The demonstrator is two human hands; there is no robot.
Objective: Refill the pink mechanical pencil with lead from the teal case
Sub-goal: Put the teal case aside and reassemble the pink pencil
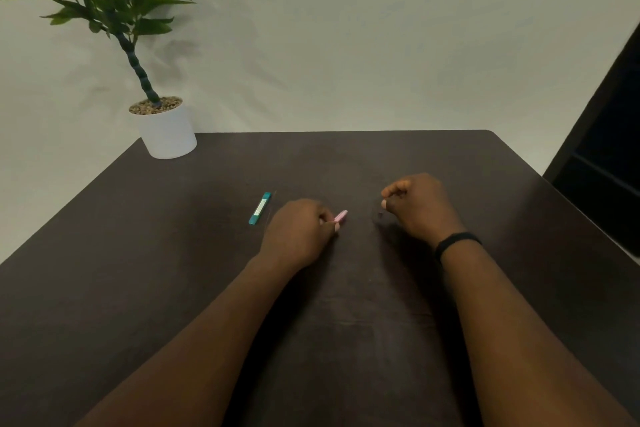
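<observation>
My left hand [298, 230] is closed around the pink mechanical pencil [341, 216]; only a short pink end sticks out to the right of my fingers. My right hand [417, 206] hovers a little to the right with thumb and fingertips pinched together; whether it holds something small I cannot tell. The teal lead case [260, 208] lies flat on the dark table [173, 270], just left of my left hand. A thin lead [272, 200] seems to lie alongside the case.
A potted green plant in a white pot [168, 132] stands at the table's far left corner. A dark piece of furniture [609, 156] rises at the right edge. My right wrist carries a black band [457, 243].
</observation>
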